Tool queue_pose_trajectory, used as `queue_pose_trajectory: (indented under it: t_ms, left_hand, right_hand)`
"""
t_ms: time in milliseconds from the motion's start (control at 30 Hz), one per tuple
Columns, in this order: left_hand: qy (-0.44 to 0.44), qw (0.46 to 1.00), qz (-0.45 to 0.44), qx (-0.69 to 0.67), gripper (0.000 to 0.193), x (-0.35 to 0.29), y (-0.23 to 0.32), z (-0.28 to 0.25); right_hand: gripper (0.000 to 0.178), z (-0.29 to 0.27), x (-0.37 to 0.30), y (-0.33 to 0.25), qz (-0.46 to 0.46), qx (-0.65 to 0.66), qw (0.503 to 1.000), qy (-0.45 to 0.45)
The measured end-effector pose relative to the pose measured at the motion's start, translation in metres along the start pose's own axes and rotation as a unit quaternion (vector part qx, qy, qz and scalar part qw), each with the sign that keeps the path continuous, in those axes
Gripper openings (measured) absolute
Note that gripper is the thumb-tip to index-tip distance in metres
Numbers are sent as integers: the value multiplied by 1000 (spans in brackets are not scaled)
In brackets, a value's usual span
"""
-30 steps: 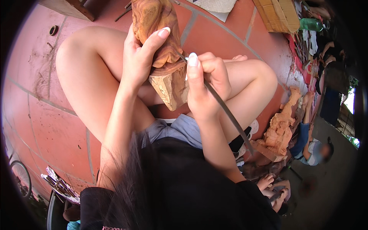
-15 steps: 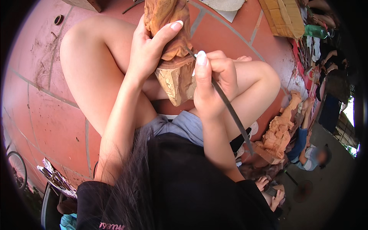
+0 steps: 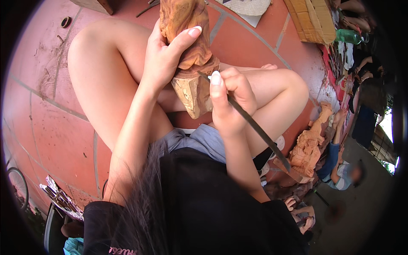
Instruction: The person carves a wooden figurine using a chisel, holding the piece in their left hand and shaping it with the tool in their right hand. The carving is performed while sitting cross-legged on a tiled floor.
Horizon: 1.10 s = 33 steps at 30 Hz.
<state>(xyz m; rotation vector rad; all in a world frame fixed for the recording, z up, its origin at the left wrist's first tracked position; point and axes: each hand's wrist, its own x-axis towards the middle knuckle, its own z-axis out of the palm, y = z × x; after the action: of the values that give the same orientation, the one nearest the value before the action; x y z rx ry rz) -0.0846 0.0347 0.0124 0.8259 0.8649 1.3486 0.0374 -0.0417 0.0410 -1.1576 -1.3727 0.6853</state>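
Note:
A reddish-brown wood carving [image 3: 189, 25] with flowing folds stands over my lap, its paler base tapering to a blunt point toward me. Wrapped round its left side is my left hand [image 3: 165, 59], thumb lying across the front. My right hand [image 3: 231, 97] pinches a long, thin, dark metal carving tool [image 3: 259, 131] between thumb and fingers. The tool's narrow tip meets the carving in the band between the folds and the pale base. Its wider flat end slants down to the right past my forearm. My right fingertips are partly hidden behind the hand.
Red floor tiles [image 3: 59, 140] surround my crossed legs. At right lie another orange wood carving [image 3: 308, 146], a cardboard box [image 3: 312, 21], a green bottle [image 3: 348, 35] and a row of thin tools [image 3: 338, 63]. More tools [image 3: 63, 197] lie at lower left. Other people sit along the right.
My right hand has shifted slightly left and down, taking the tool's tip from beside the folds to the band just above the pale base. My left hand keeps its hold.

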Motion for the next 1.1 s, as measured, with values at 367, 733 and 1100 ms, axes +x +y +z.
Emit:
queue_pose_trajectory:
  t_ms: [367,733,1100]
  left_hand:
    - [-19,999,-17,29,46,1,3,0]
    - [5,999,-37,35,44,1,-10,-11]
    - [-22,999,-32,0,48,0,1,-5]
  right_hand:
    - [10,-11,16,-2,-39,-12,999,21]
    - [24,-11,-9,-16,-55,-179,981,-54]
    - [15,-15,5,-10,-80,-151,984,-44]
